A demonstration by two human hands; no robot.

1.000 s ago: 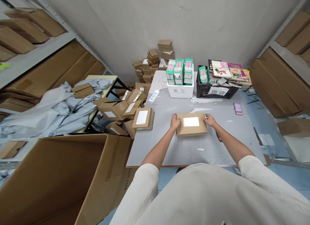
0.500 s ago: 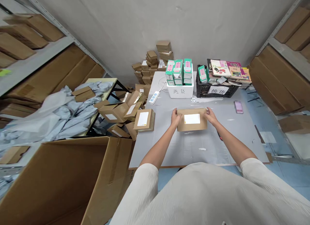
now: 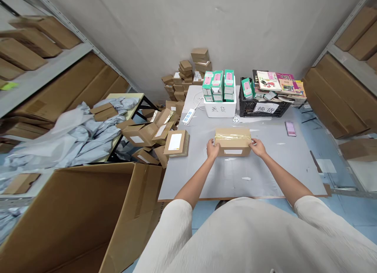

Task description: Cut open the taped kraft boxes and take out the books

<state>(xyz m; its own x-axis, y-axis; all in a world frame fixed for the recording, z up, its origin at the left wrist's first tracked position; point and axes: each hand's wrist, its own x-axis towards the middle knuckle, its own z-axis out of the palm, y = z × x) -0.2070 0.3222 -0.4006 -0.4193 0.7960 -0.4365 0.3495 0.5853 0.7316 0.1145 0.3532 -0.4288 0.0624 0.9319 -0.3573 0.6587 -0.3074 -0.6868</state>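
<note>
Between my hands is a brown cardboard box [image 3: 232, 142] over the middle of the grey table. Shiny clear tape runs along its upper face, and a white label shows on the side facing me. My left hand [image 3: 212, 149] grips its left end, with the thumb on the near side. At the right end, my right hand [image 3: 258, 148] pinches the box near its corner. The undersides of the fingers are hidden. Left of my left hand lies another cardboard box [image 3: 177, 143] with a white label on top.
A white bin [image 3: 220, 109] of green-and-pink boxes and a black crate [image 3: 262, 110] of books stand at the table's back. A power strip [image 3: 189, 116] lies at left, a purple packet [image 3: 290, 128] at right. A large open carton [image 3: 129, 222] stands left of the table.
The box has tipped toward me between my hands: its labelled face has turned to the near side and the taped face now shows on top. Both hands still hold its ends.
</note>
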